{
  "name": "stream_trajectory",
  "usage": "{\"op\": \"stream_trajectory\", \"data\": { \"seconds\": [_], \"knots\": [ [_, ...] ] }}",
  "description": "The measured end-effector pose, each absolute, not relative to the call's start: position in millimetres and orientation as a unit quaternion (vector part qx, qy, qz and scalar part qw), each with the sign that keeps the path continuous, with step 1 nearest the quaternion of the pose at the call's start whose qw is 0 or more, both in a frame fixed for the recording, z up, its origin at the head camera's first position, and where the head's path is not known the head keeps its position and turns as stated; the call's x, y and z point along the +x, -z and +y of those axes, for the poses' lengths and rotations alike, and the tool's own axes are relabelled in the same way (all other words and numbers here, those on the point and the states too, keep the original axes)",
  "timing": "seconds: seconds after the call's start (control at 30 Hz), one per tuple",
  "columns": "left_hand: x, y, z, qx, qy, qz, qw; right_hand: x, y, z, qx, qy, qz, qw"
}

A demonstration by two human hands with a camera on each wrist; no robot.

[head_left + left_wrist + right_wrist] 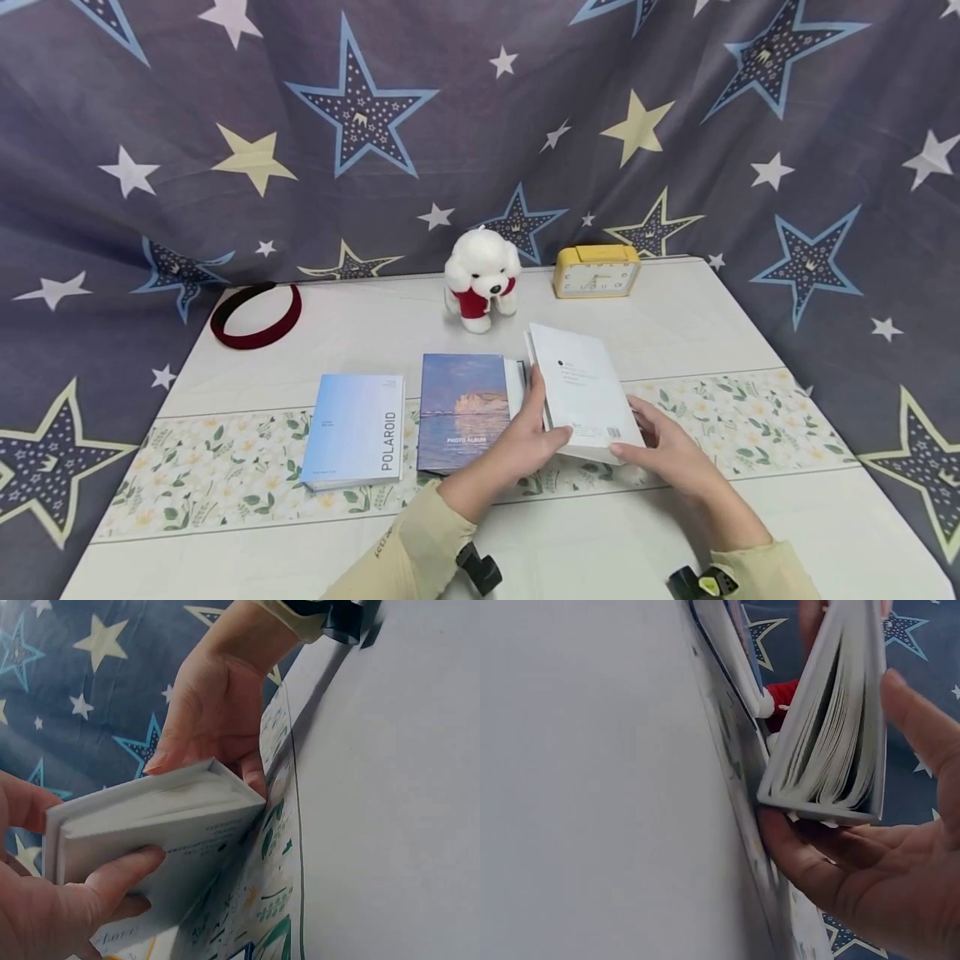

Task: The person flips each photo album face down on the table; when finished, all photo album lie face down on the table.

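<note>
A white photo album [585,383] with small print and a barcode on its cover is tilted up between both hands. My left hand [528,437] grips its left side, with the thumb over the cover [124,874]. At the lower right corner my right hand [667,446] holds it, thumb on one face and fingers underneath, as the right wrist view shows. Thick, sleeve-like pages [829,742] fan between the covers there. Beside the left forearm lies a blue photo album [461,408] with a seaside cliff picture, partly covered by that arm.
A light blue POLAROID album [352,429] lies at the left on the floral strip [202,467]. Behind stand a white plush dog [482,271] in red and a yellow clock [596,273]. A dark red headband [258,337] lies at the back left, before the starry curtain [450,108].
</note>
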State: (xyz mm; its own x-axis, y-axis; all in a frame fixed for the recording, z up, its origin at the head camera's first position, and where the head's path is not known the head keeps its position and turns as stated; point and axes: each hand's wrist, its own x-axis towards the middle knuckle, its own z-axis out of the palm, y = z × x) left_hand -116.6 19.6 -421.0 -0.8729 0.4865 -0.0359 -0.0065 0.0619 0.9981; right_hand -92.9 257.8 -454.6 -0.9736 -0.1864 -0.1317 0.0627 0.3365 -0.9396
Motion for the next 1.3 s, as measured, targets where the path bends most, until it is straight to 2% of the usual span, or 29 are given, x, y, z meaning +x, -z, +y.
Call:
{"op": "stream_trajectory", "data": {
  "seconds": [0.33,0.73,0.97,1.3],
  "knots": [
    [-119.7,432.0,18.1,0.178,-0.593,0.755,0.216,-88.2,446.6,263.7,-0.047,0.523,0.848,0.073],
    [-114.9,438.5,27.0,0.191,-0.487,0.827,0.205,-87.2,444.2,276.7,-0.043,0.458,0.886,0.061],
    [-110.1,442.8,34.0,0.191,-0.427,0.857,0.217,-87.4,441.2,278.9,-0.037,0.432,0.899,0.058],
    [-105.9,444.9,41.4,0.207,-0.389,0.875,0.199,-85.2,440.2,281.7,-0.021,0.407,0.911,0.060]
  ]
}}
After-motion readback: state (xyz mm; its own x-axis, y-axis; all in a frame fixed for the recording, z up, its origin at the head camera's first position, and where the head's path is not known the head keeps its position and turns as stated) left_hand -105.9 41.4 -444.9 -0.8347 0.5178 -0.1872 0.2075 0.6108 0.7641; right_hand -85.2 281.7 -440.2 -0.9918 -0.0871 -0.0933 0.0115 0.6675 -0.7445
